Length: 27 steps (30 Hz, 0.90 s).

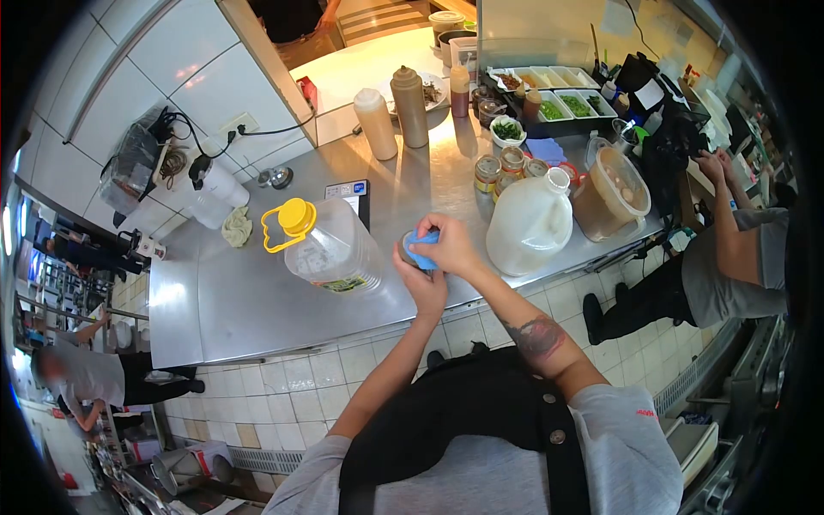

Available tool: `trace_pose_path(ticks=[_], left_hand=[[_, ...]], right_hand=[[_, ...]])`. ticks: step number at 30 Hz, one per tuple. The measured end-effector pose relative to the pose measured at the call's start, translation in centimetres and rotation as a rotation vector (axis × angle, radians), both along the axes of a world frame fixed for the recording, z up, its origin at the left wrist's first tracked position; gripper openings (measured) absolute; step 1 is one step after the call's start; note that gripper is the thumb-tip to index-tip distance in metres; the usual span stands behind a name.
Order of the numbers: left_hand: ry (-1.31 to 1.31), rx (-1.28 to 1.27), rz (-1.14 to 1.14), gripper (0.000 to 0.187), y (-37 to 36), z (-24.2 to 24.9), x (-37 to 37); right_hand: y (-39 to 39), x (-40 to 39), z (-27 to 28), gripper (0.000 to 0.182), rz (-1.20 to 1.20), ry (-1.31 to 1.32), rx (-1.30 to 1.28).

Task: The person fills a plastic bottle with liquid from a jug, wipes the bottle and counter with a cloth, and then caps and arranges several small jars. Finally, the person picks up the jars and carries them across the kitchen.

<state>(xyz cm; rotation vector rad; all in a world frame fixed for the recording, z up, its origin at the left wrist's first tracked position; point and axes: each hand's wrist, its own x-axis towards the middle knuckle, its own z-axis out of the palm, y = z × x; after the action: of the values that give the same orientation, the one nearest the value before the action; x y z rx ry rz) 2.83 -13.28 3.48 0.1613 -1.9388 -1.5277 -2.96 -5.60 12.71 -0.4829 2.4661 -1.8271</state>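
My left hand point(422, 283) is wrapped round a small jar point(407, 244) above the steel counter point(232, 300). In my right hand point(448, 244) is a blue cloth point(421, 249), pressed against the jar's top. A large clear bottle with a yellow cap point(296, 216) stands left of my hands. On the right is a white plastic jug point(528, 225). Several small jars point(487, 172) are grouped behind the jug. A black and white device point(347, 190) lies behind the clear bottle.
Squeeze bottles point(410, 107) stand at the counter's back. Right of the jug is a tub of brown liquid point(611, 193), with garnish trays point(562, 105) behind. One co-worker point(738, 249) stands at the right; another person point(94, 373) is at the far left.
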Motion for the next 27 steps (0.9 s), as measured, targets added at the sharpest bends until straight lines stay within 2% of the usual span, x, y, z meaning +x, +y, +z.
trace_pose_path(ticks=[2,5,8,11,12,17,20,21,24,27], left_hand=[[-0.009,0.033,-0.002,0.088,0.0,0.1,0.0],[0.004,0.049,0.007,0.085,0.1,0.2,0.1],[0.020,0.046,0.012,0.084,0.0,-0.1,-0.1],[0.009,0.095,-0.012,0.084,0.0,-0.4,-0.1],[0.007,0.120,-0.023,0.084,-0.1,-0.3,-0.4],[-0.026,-0.044,0.000,0.091,-1.4,1.6,-0.6],[-0.090,-0.021,0.008,0.096,-1.4,2.0,-0.5],[-0.101,-0.003,0.016,0.098,-1.3,2.1,-0.8],[-0.049,0.062,-0.142,0.100,-1.1,1.3,-0.4],[-0.059,-0.009,-0.149,0.103,-0.7,2.6,0.3]], right_hand=[[0.9,-0.3,1.8,0.024,0.063,-0.065,0.084],[1.3,-1.0,2.4,0.022,0.113,-0.022,0.211],[1.7,-2.5,0.9,0.024,0.175,0.091,0.141],[1.9,-3.2,1.0,0.021,0.110,0.101,0.165],[1.8,-3.5,0.8,0.020,0.052,0.119,0.104],[1.7,-2.0,0.0,0.015,-0.141,0.174,-0.123],[0.1,1.2,-0.4,0.017,-0.061,0.025,-0.070],[-0.7,1.6,-1.6,0.019,-0.124,0.073,-0.163],[-1.1,-0.1,-2.4,0.019,-0.162,0.095,-0.051],[-0.7,-2.1,-1.0,0.020,-0.177,0.001,0.061]])
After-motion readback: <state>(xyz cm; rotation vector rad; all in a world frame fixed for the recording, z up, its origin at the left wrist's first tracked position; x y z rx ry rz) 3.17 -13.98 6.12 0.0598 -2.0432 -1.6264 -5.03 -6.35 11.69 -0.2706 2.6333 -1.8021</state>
